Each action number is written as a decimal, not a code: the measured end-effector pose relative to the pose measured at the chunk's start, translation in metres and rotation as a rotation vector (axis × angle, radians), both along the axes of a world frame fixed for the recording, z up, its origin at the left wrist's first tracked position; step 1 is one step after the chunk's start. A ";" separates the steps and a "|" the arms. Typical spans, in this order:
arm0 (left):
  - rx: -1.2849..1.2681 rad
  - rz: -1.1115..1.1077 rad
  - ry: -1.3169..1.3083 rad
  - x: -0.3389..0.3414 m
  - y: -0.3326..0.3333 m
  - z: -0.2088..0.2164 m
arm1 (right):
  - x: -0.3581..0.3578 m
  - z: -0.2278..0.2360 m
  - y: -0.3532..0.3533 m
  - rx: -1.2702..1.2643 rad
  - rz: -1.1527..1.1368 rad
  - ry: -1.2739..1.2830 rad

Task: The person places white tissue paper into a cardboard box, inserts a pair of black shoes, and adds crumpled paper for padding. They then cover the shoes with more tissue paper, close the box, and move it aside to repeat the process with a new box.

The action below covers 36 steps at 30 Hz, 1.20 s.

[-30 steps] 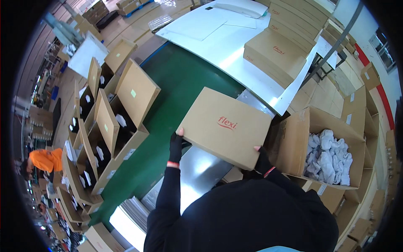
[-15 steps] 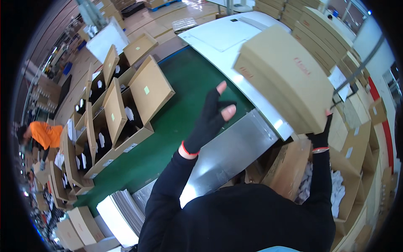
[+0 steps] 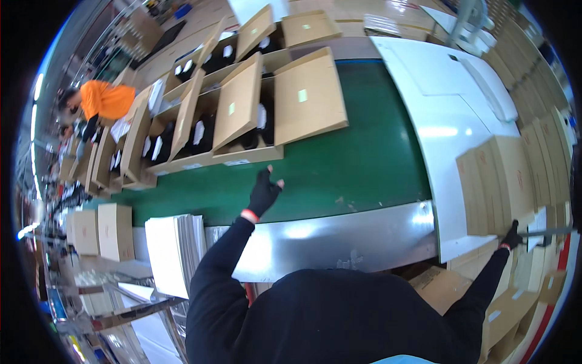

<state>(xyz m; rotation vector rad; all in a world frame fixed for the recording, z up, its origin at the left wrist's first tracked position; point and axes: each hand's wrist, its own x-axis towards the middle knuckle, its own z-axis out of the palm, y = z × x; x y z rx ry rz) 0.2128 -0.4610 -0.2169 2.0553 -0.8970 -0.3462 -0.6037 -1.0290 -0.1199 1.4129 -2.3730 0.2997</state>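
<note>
My left hand [image 3: 265, 193], in a black fingerless glove with a red band at the wrist, is raised over the green conveyor belt [image 3: 388, 164]. Its thumb and forefinger are apart and nothing is in it. Stretched far out to the right, my right hand [image 3: 513, 235], gloved the same way, is at the lower near corner of several brown cardboard boxes [image 3: 512, 176] standing close together on the white table [image 3: 418, 91]. The dark glove hides how its fingers lie on the cardboard. Ahead of my left hand, open shoe boxes [image 3: 254, 151] with lids up contain black items and white paper.
A metal ledge [image 3: 339, 239] runs along the belt's near side. White sheets [image 3: 173, 246] are stacked at its left, beside closed boxes [image 3: 115, 230]. A person in orange [image 3: 106, 100] works at far left. More cartons [image 3: 545, 164] are stacked at right; an open carton [image 3: 439, 288] sits below the table.
The view has turned left. The cardboard boxes at my right hand were tilted and close to me; now they stand upright on the white table, farther right. My left hand remains over the belt.
</note>
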 end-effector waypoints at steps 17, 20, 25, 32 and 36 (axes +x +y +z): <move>0.293 -0.194 -0.570 0.034 -0.017 0.086 | 0.450 0.074 0.305 -0.055 1.499 -0.677; 0.198 -0.295 -0.427 -0.042 0.026 0.107 | 0.501 0.131 0.378 0.260 1.908 -0.539; 0.406 -0.573 -0.365 -0.141 0.082 0.110 | 0.503 0.138 0.440 0.654 2.188 -0.572; -0.017 -0.178 -0.179 -0.136 0.069 0.164 | 0.469 0.039 0.483 1.123 1.995 -0.274; 0.193 -0.155 -0.243 -0.140 0.045 0.122 | 0.484 0.004 0.508 1.056 2.121 -0.258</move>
